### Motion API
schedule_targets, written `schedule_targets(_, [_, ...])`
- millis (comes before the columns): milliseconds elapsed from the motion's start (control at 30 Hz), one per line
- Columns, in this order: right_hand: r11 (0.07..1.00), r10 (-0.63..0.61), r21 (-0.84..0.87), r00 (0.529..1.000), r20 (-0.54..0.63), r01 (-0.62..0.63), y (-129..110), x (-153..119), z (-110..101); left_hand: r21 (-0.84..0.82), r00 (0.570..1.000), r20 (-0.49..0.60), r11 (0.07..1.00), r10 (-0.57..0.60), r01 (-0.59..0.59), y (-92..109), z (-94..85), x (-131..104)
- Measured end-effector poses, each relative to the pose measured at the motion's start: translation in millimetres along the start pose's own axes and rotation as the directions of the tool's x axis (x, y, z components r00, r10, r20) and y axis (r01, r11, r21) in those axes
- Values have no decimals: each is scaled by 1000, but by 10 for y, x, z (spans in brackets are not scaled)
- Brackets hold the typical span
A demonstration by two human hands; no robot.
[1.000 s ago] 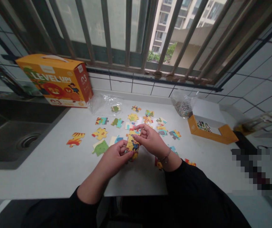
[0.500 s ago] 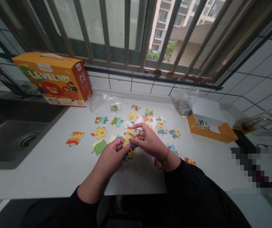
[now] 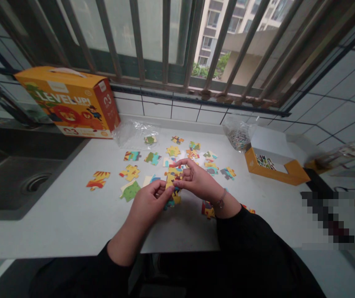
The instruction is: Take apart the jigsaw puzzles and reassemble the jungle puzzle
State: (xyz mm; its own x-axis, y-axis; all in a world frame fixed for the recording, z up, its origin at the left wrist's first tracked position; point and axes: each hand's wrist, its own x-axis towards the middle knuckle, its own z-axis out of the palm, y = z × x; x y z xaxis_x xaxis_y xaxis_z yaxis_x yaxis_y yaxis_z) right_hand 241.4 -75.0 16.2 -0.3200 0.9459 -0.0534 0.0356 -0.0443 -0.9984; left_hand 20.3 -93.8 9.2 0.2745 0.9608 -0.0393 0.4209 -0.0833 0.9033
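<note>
Between my two hands is a yellow strip of jigsaw puzzle pieces (image 3: 174, 201), seemingly joined, partly covered by my fingers. My left hand (image 3: 150, 202) pinches its left edge between thumb and fingers. From the right, my right hand (image 3: 198, 180) grips the strip with thumb and curled fingers, its index finger reaching over the top. Close to my left hand lies a green puzzle piece (image 3: 130, 191). A red and yellow piece (image 3: 208, 210) rests beneath my right wrist. Loose pieces, such as a yellow one (image 3: 130, 172), are spread around beyond my hands.
At the back left stands an orange puzzle box (image 3: 72, 105), beside a clear plastic bag (image 3: 130, 134). A sink (image 3: 16, 188) borders the left of the white counter (image 3: 62, 223). Back right are a bag of small pieces (image 3: 238, 138) and an open orange box (image 3: 277, 176).
Both hands and the yellow strip between them have shifted slightly right. The loose pieces around them look unchanged.
</note>
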Motion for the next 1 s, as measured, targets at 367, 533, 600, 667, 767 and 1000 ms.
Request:
schedule_targets(367, [957,17,-279,977,-212,-77,53,-67,-573,528,892,300,720,338,-450,-361,195,50])
schedule_targets(533, [919,-5,-392,989,-149,-54,150,0,-301,731,934,84,615,348,-295,-398,-5,72])
schedule_targets(600, [907,-5,-418,994,-112,-42,192,44,-146,772,936,25,588,350,-241,-396,-69,78])
schedule_targets(667, [879,-9,-475,996,-86,-33,224,79,-27,764,932,10,599,363,-241,-379,-93,81])
schedule_targets(767, [777,-49,-630,996,-76,-9,240,97,29,663,904,72,657,421,-359,-332,-67,78])
schedule_targets(1000, [630,-267,-774,954,-136,65,180,44,-194,469,840,253,698,480,-541,-317,15,61])
